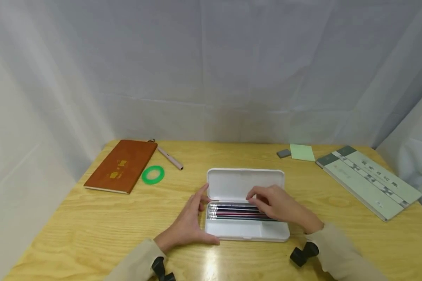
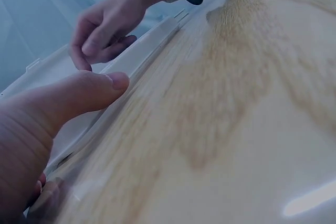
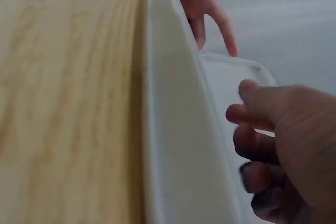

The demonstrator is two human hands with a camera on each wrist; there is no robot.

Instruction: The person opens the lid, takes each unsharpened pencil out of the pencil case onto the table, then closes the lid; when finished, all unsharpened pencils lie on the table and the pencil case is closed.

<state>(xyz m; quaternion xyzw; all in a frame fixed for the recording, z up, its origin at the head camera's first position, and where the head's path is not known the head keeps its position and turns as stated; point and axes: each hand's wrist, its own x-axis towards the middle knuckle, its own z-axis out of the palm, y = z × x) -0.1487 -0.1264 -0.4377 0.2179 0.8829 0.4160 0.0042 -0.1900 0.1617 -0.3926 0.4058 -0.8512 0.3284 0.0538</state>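
Note:
A white pencil case [image 1: 235, 230] lies with its lid [image 1: 232, 183] tipped back. Several dark pencils [image 1: 228, 208] and a reddish one lie side by side in its rear part, silver ends to the left. My left hand [image 1: 188, 226] spans the case's left end, thumb extended along the front edge and forefinger up at the lid's side. Over the pencils' right part hovers my right hand [image 1: 278, 203], fingers loosely bent. In the right wrist view a gap shows between its thumb [image 3: 257, 95] and forefinger, with nothing held there. This hand hides the pencils' right ends.
On the left are a brown notebook [image 1: 121, 166], a pale pen [image 1: 170, 158] and a green tape ring [image 1: 152, 175]. Back right, a grey eraser-like block [image 1: 283, 153] lies by green sticky notes [image 1: 302, 152]. A grey-green book [image 1: 369, 181] lies far right; a pale curtain [image 1: 232, 78] hangs behind.

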